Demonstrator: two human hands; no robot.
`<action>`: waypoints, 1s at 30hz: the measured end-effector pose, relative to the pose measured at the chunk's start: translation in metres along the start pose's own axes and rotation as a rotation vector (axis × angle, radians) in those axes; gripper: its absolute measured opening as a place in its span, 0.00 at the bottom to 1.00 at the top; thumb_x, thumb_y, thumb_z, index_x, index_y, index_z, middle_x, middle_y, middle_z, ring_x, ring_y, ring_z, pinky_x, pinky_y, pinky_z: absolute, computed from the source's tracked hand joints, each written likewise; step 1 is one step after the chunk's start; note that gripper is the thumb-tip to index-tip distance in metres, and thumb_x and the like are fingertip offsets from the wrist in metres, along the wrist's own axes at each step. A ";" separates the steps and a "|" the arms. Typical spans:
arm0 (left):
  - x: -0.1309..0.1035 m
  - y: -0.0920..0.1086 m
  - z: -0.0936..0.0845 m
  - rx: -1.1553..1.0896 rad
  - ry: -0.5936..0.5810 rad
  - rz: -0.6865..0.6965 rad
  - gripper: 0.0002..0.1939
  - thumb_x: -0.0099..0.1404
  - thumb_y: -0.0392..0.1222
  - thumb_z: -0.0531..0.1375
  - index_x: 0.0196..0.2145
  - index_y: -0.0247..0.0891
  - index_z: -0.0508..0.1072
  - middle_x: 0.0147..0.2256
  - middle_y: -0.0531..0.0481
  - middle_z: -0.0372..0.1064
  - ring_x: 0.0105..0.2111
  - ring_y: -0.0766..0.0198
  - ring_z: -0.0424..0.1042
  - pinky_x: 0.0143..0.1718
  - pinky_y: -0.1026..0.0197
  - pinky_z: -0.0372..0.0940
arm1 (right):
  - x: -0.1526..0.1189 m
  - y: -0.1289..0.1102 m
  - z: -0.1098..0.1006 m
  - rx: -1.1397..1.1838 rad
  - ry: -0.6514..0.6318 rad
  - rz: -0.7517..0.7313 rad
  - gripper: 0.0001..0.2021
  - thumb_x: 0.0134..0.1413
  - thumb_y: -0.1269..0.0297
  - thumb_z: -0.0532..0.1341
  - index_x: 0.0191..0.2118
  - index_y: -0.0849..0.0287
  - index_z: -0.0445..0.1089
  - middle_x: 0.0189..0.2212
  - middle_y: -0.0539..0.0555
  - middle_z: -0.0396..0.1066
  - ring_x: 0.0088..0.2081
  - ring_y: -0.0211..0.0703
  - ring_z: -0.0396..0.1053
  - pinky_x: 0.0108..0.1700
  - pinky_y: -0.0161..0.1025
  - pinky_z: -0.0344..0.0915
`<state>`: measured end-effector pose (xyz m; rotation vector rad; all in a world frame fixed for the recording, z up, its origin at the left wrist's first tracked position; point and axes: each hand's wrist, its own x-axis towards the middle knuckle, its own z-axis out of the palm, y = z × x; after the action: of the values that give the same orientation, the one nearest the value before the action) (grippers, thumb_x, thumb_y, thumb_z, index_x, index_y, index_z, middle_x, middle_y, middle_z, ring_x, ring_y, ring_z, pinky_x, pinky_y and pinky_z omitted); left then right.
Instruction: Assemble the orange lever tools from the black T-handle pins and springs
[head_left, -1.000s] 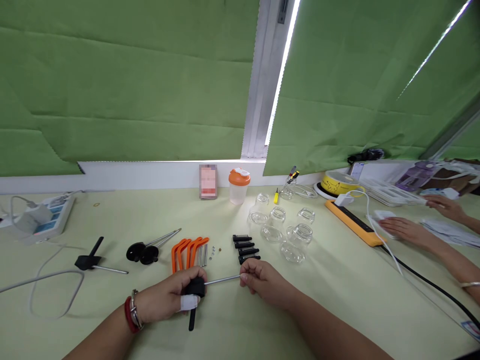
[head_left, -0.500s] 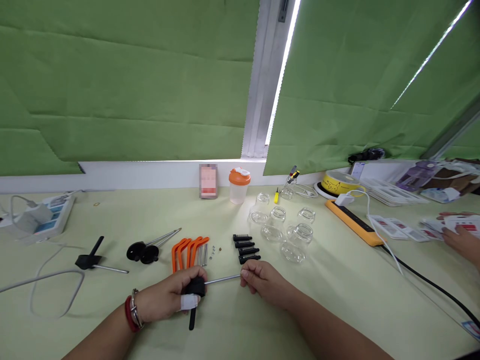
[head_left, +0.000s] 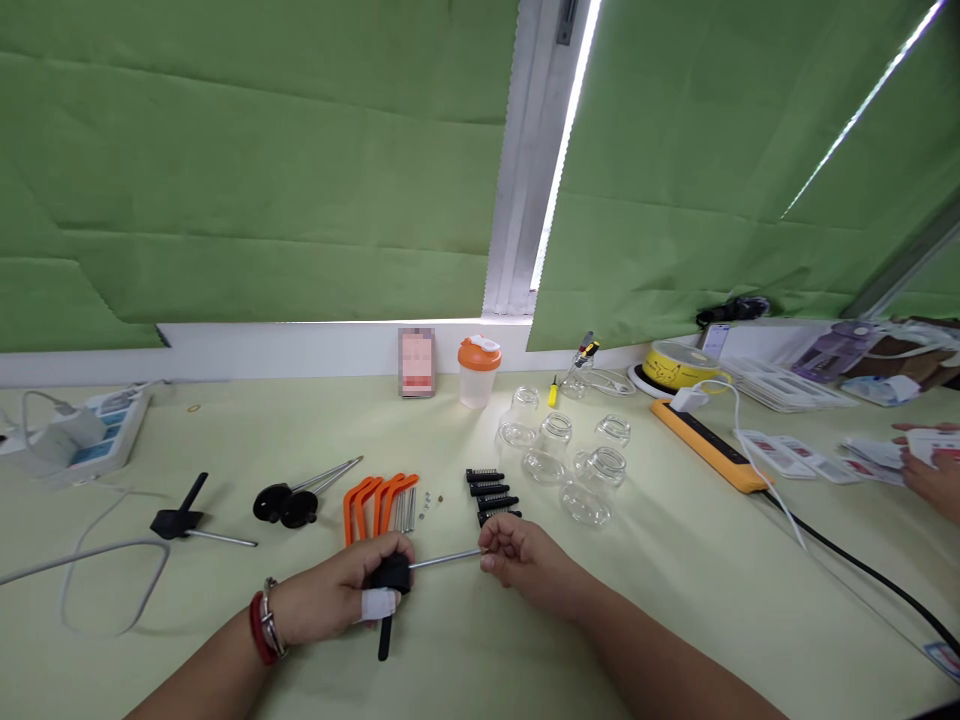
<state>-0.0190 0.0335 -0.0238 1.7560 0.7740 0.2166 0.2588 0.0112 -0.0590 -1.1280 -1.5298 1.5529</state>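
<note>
My left hand (head_left: pixel 337 590), with a white-wrapped thumb, grips a black plastic piece (head_left: pixel 391 574) whose dark handle points down toward me. From that piece a thin metal rod (head_left: pixel 446 559) sticks out to the right. The fingertips of my right hand (head_left: pixel 529 562) pinch together at the rod's free end; any small part between them is hidden. Just beyond my left hand lie orange bent handles (head_left: pixel 381 500), metal pins (head_left: pixel 406 510) and tiny metal bits (head_left: pixel 427 505). Several black spring pieces (head_left: pixel 489 490) are lined up beyond my right hand.
On the left lie another black piece with a rod (head_left: pixel 180 522) and two black discs with rods (head_left: pixel 289 503). Clear glass jars (head_left: pixel 555 450) stand to the right, near an orange power strip (head_left: pixel 709 447). A co-worker's hand (head_left: pixel 934 480) holds white cards at the far right.
My right fingertips have shifted and curled slightly at the rod's end. My left hand and the black piece stay put. The co-worker's hand has moved a little to the right.
</note>
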 end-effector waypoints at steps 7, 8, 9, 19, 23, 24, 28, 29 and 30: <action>0.002 0.000 -0.001 0.010 0.003 0.002 0.13 0.61 0.46 0.57 0.42 0.42 0.62 0.32 0.55 0.56 0.30 0.66 0.55 0.32 0.65 0.58 | 0.001 0.001 -0.001 -0.002 -0.019 0.002 0.07 0.53 0.61 0.59 0.34 0.58 0.63 0.27 0.48 0.64 0.25 0.33 0.57 0.27 0.32 0.56; 0.002 0.000 -0.001 0.008 0.002 0.001 0.13 0.61 0.46 0.57 0.42 0.42 0.62 0.32 0.55 0.56 0.30 0.66 0.55 0.32 0.65 0.58 | 0.000 0.000 -0.001 -0.005 -0.020 0.003 0.07 0.53 0.61 0.59 0.34 0.58 0.63 0.27 0.48 0.64 0.25 0.33 0.57 0.27 0.32 0.56; 0.001 0.000 -0.001 0.006 0.003 0.000 0.13 0.61 0.46 0.57 0.42 0.41 0.62 0.33 0.55 0.56 0.30 0.65 0.55 0.32 0.65 0.57 | 0.000 -0.001 -0.001 -0.008 -0.019 0.005 0.07 0.53 0.61 0.59 0.34 0.58 0.63 0.27 0.48 0.64 0.25 0.33 0.57 0.28 0.32 0.56; 0.001 -0.001 -0.001 0.006 0.003 0.013 0.13 0.61 0.46 0.57 0.42 0.41 0.62 0.33 0.55 0.56 0.31 0.65 0.55 0.33 0.64 0.57 | -0.002 -0.002 -0.001 -0.079 -0.016 0.009 0.08 0.57 0.60 0.56 0.34 0.59 0.63 0.29 0.50 0.67 0.25 0.33 0.59 0.28 0.32 0.57; 0.001 0.000 -0.001 0.008 -0.001 0.019 0.12 0.61 0.45 0.57 0.42 0.41 0.62 0.33 0.55 0.56 0.30 0.66 0.55 0.33 0.64 0.57 | -0.002 -0.003 -0.001 -0.117 -0.009 0.017 0.09 0.58 0.59 0.55 0.33 0.59 0.63 0.30 0.50 0.68 0.25 0.32 0.58 0.27 0.32 0.56; 0.001 0.000 -0.001 0.002 -0.001 0.017 0.12 0.61 0.45 0.57 0.42 0.41 0.62 0.33 0.55 0.56 0.30 0.66 0.55 0.33 0.64 0.57 | -0.002 -0.004 -0.001 -0.122 -0.006 0.017 0.09 0.58 0.59 0.55 0.33 0.59 0.63 0.30 0.50 0.68 0.25 0.32 0.58 0.27 0.32 0.56; 0.001 0.001 -0.001 -0.007 -0.002 0.011 0.11 0.61 0.44 0.57 0.41 0.41 0.62 0.33 0.55 0.56 0.30 0.66 0.55 0.33 0.65 0.57 | -0.002 -0.006 -0.001 -0.138 -0.001 0.016 0.10 0.58 0.59 0.54 0.32 0.59 0.64 0.29 0.50 0.68 0.25 0.32 0.58 0.27 0.31 0.55; 0.001 0.001 0.000 -0.004 -0.001 0.011 0.11 0.61 0.44 0.57 0.41 0.41 0.62 0.33 0.55 0.56 0.30 0.66 0.55 0.33 0.65 0.57 | -0.003 -0.006 0.000 -0.140 0.000 0.015 0.10 0.59 0.59 0.54 0.32 0.59 0.64 0.29 0.50 0.68 0.24 0.32 0.58 0.27 0.31 0.55; 0.001 0.000 0.000 -0.002 0.001 0.009 0.11 0.61 0.44 0.57 0.41 0.41 0.62 0.33 0.55 0.55 0.30 0.66 0.55 0.33 0.65 0.57 | -0.003 -0.006 0.000 -0.141 0.002 0.012 0.10 0.59 0.59 0.54 0.32 0.59 0.64 0.29 0.50 0.68 0.24 0.32 0.58 0.27 0.31 0.55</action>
<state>-0.0181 0.0345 -0.0235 1.7576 0.7666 0.2241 0.2592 0.0092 -0.0529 -1.2180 -1.6554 1.4707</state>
